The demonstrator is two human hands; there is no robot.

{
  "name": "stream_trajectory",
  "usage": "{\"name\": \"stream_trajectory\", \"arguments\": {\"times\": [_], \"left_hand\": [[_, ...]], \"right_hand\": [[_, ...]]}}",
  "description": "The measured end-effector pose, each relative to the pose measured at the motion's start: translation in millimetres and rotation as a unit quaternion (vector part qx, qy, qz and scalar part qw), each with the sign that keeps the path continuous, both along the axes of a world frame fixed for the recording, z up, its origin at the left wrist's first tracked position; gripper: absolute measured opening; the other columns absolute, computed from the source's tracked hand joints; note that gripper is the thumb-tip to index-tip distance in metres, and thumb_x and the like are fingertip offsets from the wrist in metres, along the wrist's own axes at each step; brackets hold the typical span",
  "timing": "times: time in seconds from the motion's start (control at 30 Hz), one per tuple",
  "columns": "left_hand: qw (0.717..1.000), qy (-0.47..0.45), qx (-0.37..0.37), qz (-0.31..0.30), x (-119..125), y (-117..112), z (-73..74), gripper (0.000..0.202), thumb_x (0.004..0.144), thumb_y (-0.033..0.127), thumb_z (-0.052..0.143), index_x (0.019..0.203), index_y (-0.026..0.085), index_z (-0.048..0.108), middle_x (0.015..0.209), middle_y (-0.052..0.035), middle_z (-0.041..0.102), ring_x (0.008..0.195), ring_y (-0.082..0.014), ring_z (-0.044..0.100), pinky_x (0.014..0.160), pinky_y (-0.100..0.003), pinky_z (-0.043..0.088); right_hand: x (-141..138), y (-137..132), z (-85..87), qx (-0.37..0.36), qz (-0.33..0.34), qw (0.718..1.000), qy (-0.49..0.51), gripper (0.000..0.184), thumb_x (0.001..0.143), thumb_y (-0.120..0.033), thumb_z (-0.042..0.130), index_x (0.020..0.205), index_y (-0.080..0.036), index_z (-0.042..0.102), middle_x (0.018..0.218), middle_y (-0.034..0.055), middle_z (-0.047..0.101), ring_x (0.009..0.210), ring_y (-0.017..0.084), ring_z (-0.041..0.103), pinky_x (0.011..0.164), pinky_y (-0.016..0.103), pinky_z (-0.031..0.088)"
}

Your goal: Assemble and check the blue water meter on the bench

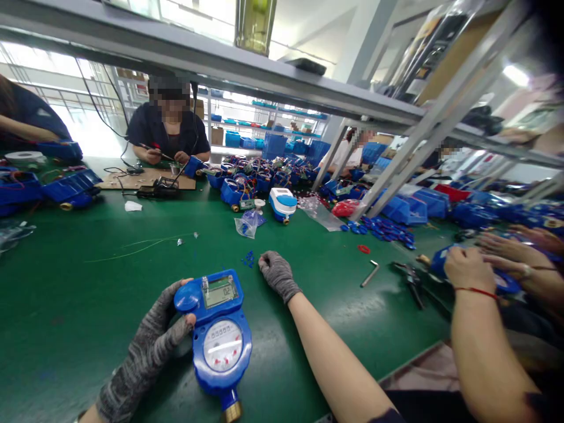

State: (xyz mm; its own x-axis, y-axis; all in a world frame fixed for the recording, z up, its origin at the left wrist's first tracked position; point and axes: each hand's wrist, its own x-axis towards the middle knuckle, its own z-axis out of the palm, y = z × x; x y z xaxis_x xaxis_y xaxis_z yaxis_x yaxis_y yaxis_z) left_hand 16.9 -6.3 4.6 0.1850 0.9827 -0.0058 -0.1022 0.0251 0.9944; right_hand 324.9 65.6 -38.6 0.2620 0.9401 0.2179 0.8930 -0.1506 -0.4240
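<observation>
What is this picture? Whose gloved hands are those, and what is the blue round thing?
The picture comes from a camera worn on a person's head, looking down at their own hands. Both wear grey gloves. The left hand holds a blue water meter with a little screen and a dial; it lies on the green table. The right hand rests on the table near some tiny blue bits. Further right lie a metal hex key and another person's bare hands on a blue part. More people and many blue meter parts are at the back.
</observation>
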Motion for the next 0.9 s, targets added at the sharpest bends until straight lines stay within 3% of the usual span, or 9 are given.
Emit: {"name": "stream_trajectory", "arguments": {"times": [0.2, 0.4, 0.6, 0.77, 0.9], "left_hand": [[0.999, -0.033, -0.011, -0.029, -1.3, -1.6, -6.3, 0.062, 0.08, 0.042, 0.075, 0.134, 0.035, 0.047, 0.144, -0.0027, 0.048, 0.128, -0.0277, 0.049, 0.102, -0.035, 0.048], [0.996, -0.079, -0.022, -0.039, 2.2, -7.7, 4.3, 0.062, 0.079, 0.041, 0.076, 0.133, 0.032, 0.047, 0.141, -0.0046, 0.05, 0.126, -0.0285, 0.05, 0.1, -0.036, 0.05], [0.997, -0.064, 0.007, -0.038, 4.3, -7.9, 12.0, 0.058, 0.077, 0.041, 0.078, 0.129, 0.03, 0.052, 0.138, -0.0053, 0.053, 0.124, -0.0292, 0.052, 0.098, -0.034, 0.051], [0.998, -0.049, 0.023, -0.041, 3.5, -6.7, 13.2, 0.056, 0.078, 0.043, 0.076, 0.127, 0.029, 0.053, 0.137, -0.0059, 0.054, 0.124, -0.03, 0.052, 0.102, -0.039, 0.048], [0.999, -0.032, 0.015, -0.029, 2.0, -4.7, 9.1, 0.059, 0.076, 0.044, 0.077, 0.128, 0.031, 0.053, 0.138, -0.0041, 0.054, 0.128, -0.0278, 0.049, 0.1, -0.032, 0.049]], "right_hand": [[4.6, -37.5, 0.0, -0.013, 0.034, 0.999, -0.025, 0.014, 0.086, -0.021, 0.054, 0.085, -0.016, 0.067, 0.089, 0.0096, 0.069, 0.084, 0.02, 0.062, 0.078, 0.028, 0.044], [20.9, -35.4, -7.9, -0.006, 0.064, 0.998, 0.02, 0.012, 0.082, -0.021, 0.055, 0.086, -0.019, 0.065, 0.085, 0.0051, 0.07, 0.078, 0.018, 0.064, 0.075, 0.027, 0.049], [48.6, -35.6, -18.6, 0.003, 0.041, 0.997, 0.064, 0.022, 0.084, -0.023, 0.05, 0.099, -0.017, 0.064, 0.101, 0.0068, 0.071, 0.091, 0.017, 0.067, 0.085, 0.029, 0.051], [32.5, -32.0, -16.0, -0.02, 0.062, 0.996, 0.061, 0.02, 0.085, -0.028, 0.055, 0.097, -0.019, 0.068, 0.099, 0.005, 0.072, 0.089, 0.017, 0.065, 0.083, 0.028, 0.05], [12.4, -33.6, -3.4, -0.026, 0.057, 0.997, 0.038, 0.016, 0.083, -0.025, 0.058, 0.09, -0.018, 0.071, 0.093, 0.0066, 0.071, 0.087, 0.018, 0.064, 0.082, 0.028, 0.047]]}}
